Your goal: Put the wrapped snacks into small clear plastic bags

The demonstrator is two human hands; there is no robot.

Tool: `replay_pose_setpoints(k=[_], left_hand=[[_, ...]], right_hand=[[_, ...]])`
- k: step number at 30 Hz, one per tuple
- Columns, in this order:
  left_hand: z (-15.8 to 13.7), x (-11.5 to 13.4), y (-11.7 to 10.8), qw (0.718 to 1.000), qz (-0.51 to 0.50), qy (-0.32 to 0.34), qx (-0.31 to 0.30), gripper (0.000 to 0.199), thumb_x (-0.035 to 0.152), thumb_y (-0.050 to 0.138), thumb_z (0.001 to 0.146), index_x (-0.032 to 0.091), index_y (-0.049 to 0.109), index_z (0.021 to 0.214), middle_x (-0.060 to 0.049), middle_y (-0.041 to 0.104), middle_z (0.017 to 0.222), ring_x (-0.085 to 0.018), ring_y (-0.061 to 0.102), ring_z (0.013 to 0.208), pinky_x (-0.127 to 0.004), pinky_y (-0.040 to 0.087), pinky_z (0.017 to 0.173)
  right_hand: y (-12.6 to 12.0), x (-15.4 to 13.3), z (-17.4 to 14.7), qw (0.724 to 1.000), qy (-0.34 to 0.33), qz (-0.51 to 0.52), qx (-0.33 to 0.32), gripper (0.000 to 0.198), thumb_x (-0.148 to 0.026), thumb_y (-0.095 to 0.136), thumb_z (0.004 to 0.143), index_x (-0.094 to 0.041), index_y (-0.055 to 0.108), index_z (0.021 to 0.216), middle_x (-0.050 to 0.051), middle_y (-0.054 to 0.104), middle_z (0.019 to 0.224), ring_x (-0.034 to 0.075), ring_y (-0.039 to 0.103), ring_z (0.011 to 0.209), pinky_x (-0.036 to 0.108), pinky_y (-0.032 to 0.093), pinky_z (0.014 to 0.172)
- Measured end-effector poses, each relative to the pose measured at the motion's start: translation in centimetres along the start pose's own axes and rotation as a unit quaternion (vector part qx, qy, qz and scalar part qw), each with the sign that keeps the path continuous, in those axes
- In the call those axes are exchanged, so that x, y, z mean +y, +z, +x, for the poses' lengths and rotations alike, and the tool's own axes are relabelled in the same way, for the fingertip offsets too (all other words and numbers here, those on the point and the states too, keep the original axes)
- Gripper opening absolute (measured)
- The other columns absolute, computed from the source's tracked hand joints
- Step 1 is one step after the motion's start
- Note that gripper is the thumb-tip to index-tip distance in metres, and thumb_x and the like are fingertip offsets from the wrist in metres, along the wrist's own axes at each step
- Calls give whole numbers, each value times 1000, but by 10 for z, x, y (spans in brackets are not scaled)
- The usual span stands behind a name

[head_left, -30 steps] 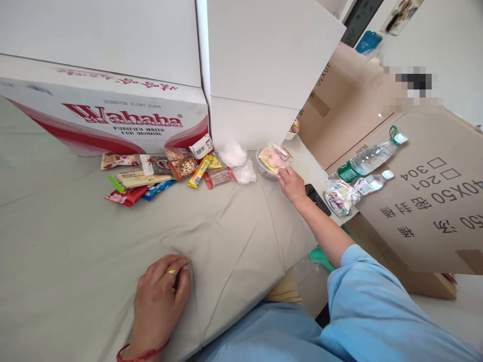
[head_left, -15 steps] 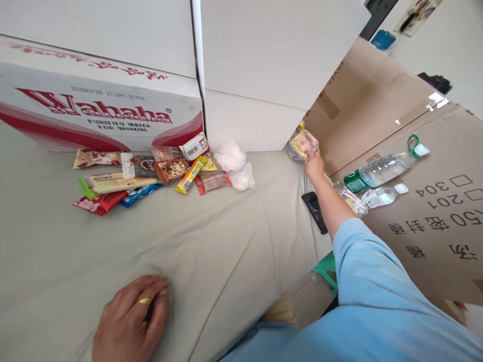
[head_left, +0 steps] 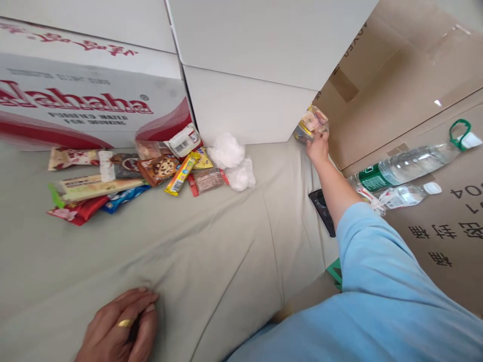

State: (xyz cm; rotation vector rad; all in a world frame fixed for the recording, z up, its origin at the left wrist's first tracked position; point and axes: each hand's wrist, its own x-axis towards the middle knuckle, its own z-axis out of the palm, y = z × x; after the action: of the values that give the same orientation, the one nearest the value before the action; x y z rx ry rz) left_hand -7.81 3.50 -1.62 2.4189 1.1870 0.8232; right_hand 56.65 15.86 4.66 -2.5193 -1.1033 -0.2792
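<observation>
At the far right end of the bed sheet, my right hand point(head_left: 318, 146) is closed on a clear plastic package of snacks point(head_left: 312, 122), beside the corner of a white box. My left hand point(head_left: 123, 324), with a gold ring, rests on the sheet at the lower left. Its fingers are curled together and nothing shows in them. A row of wrapped snacks lies along the boxes: a cookie packet point(head_left: 160, 168), a yellow candy stick point(head_left: 182, 174), a red-edged packet point(head_left: 207, 181) and several others. Two crumpled clear plastic bags point(head_left: 226, 150) lie at the row's right end.
A Wahaha water carton point(head_left: 94, 108) and a white box point(head_left: 241, 105) wall off the back. Brown cardboard point(head_left: 377, 75) stands at right. A large bottle point(head_left: 407, 165), a small bottle point(head_left: 411, 195) and a black phone point(head_left: 322, 211) lie near my right forearm.
The view has shifted right and closer, so the bottles and snacks look larger. My right hand stays on the package, which looks slightly tilted. My left hand remains curled on the sheet.
</observation>
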Motion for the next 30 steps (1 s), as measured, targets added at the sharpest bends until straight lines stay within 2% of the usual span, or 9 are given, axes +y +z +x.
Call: replay_pose_setpoints(k=[3, 6, 8, 14, 17, 20, 22, 27, 30], left_hand=[[4, 8, -1, 1000, 2, 5, 9, 14, 28, 54, 98, 26, 66, 106, -6, 71, 106, -26, 69, 99, -43, 52, 92], [5, 9, 0, 1000, -7, 2, 23, 14, 28, 54, 98, 24, 67, 102, -6, 72, 104, -25, 69, 99, -40, 53, 89], [5, 10, 1, 1000, -13, -3, 27, 15, 28, 54, 98, 23, 68, 100, -7, 73, 103, -25, 70, 100, -40, 53, 89], [5, 15, 3, 999, -32, -18, 30, 21, 26, 52, 98, 21, 72, 94, -7, 74, 101, -25, 69, 101, -39, 53, 89], [2, 17, -2, 993, -88, -59, 50, 22, 28, 52, 100, 21, 73, 98, -6, 74, 102, -22, 69, 99, -36, 54, 89], [0, 22, -14, 975, -154, -132, 87, 22, 31, 53, 102, 22, 73, 100, -4, 73, 103, -18, 69, 96, -33, 54, 88], [7, 26, -22, 965, -185, -157, 101, 21, 34, 54, 102, 24, 73, 101, -3, 71, 101, -17, 69, 95, -32, 54, 88], [50, 30, -15, 931, -315, -153, 105, 32, 45, 65, 96, 27, 65, 122, -7, 61, 122, -20, 67, 109, -33, 59, 85], [72, 22, 6, 896, -405, -157, 97, 74, 54, 82, 79, 29, 49, 140, -13, 45, 148, -28, 60, 130, -39, 61, 91]], right_hand=[[-1, -9, -32, 999, 2, 17, 40, 55, -16, 58, 95, -11, 53, 149, 23, 45, 152, 25, 58, 114, 41, 45, 104], [0, -29, -64, 996, -32, 85, 23, 30, -21, 51, 97, -13, 72, 117, 16, 70, 114, 26, 64, 99, 42, 50, 96], [-1, -51, -86, 982, -100, 161, -16, 29, -27, 49, 98, -16, 75, 105, 10, 72, 96, 24, 66, 88, 39, 53, 89], [-15, -124, -144, 884, -385, 169, -203, 45, -26, 70, 85, -26, 71, 129, 11, 54, 153, 24, 64, 109, 37, 56, 88], [-23, -143, -163, 906, -345, 157, -189, 19, -27, 66, 88, -24, 76, 104, 9, 62, 143, 27, 64, 110, 41, 54, 91], [-35, -154, -187, 922, -192, 322, -100, 18, -38, 63, 92, -22, 70, 97, 9, 71, 110, 19, 62, 81, 34, 53, 77], [-43, -165, -212, 865, -76, 481, -121, 26, -49, 66, 91, -23, 64, 96, 2, 68, 87, 13, 53, 62, 26, 47, 60], [-50, -211, -292, 645, 78, 671, -358, 45, -54, 85, 71, -24, 53, 81, -8, 55, 63, 5, 33, 45, 18, 24, 41], [-41, -235, -329, 598, 98, 680, -414, 50, -58, 87, 69, -23, 52, 76, -9, 52, 58, 4, 30, 43, 17, 21, 39]])
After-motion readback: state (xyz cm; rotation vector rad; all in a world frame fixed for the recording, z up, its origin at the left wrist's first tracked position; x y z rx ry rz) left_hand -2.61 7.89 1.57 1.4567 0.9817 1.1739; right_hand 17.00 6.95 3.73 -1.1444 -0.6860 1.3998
